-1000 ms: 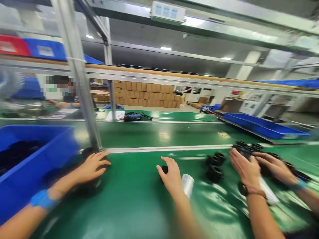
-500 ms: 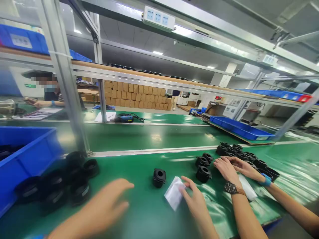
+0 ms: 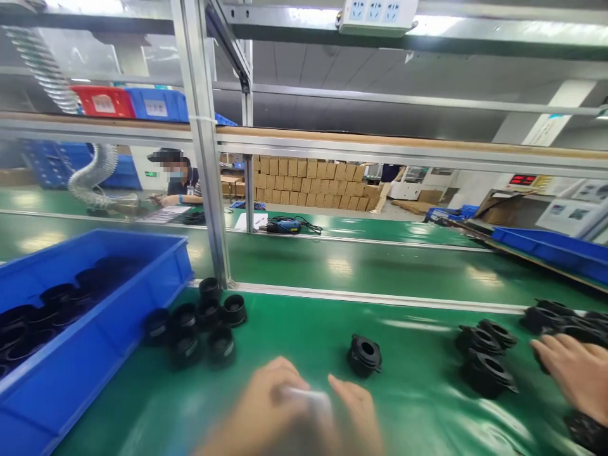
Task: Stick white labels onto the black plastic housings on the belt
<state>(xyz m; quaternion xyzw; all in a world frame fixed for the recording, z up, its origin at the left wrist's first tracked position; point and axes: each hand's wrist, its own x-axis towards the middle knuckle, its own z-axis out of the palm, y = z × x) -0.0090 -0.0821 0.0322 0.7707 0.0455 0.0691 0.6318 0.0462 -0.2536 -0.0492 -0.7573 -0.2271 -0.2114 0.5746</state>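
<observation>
My left hand [image 3: 273,402] is closed on one edge of a thin white sheet [image 3: 311,396], low in the middle of the view. Both are smeared by motion, so I cannot tell whether the sheet is paper or cloth. My right hand [image 3: 356,411] is close on the sheet's right side with a fingertip pointing up; blur hides whether it grips the sheet. Just beyond my right hand, a black ring-shaped part [image 3: 364,356] with a round hole and small side tabs stands alone on the green tabletop [image 3: 294,329].
Several black cylindrical parts [image 3: 221,342] cluster at left beside a blue bin [image 3: 128,323] of dark parts. More black parts [image 3: 489,373] stand at right, near a co-worker's hand [image 3: 572,367]. A metal post [image 3: 202,145] rises from the table's back edge.
The view has swung left. My left hand has come in beside my right, and the white sheet, earlier held by my right hand, is now between both hands.
</observation>
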